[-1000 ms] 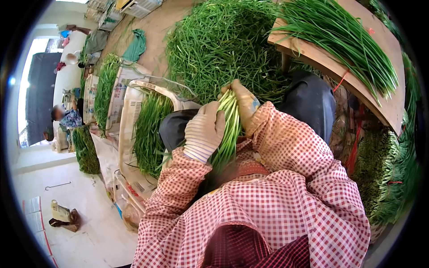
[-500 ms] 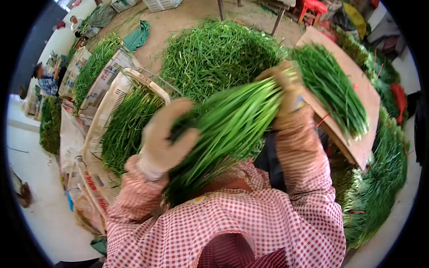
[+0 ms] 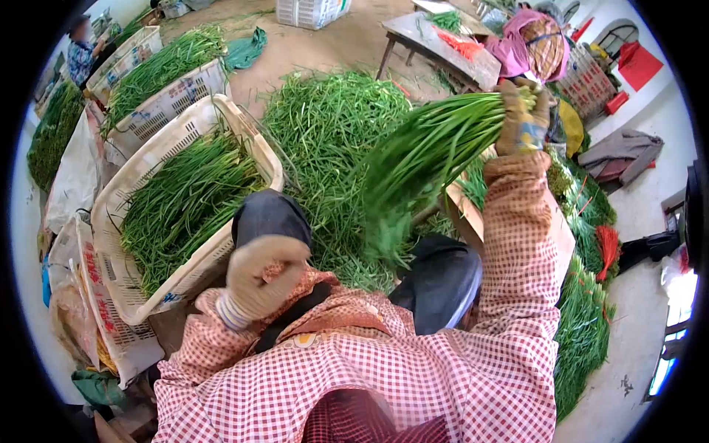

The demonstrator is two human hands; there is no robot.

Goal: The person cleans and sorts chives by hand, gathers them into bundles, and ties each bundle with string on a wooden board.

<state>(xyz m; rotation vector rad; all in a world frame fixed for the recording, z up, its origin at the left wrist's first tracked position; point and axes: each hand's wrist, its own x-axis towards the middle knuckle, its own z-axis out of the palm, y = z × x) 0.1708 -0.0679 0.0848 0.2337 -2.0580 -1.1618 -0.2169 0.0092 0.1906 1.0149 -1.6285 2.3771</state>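
Observation:
My right hand [image 3: 523, 122], in a stained glove, is raised at the upper right and closed around the pale ends of a bunch of green stalks [image 3: 436, 144]. The long leaves hang down to the left, blurred at their tips, over a heap of loose greens [image 3: 325, 125] on the floor. Near my knee, my left hand [image 3: 264, 277] wears a pale glove with striped cuff; its fingers are curved and apart, with nothing between them. Left of it stands a white crate [image 3: 111, 244] holding more greens [image 3: 188, 207].
A board [image 3: 560, 232] lies partly behind my right sleeve, with tied greens [image 3: 580, 340] beyond. Further off are a low table [image 3: 425, 37], another crate of greens [image 3: 162, 100], a white basket [image 3: 306, 11] and a seated person [image 3: 81, 55] at the upper left.
My right hand has lifted the bunch up and to the right, over the board's side. My left hand has come away from the stalks and moved lower. The view has swung to the right.

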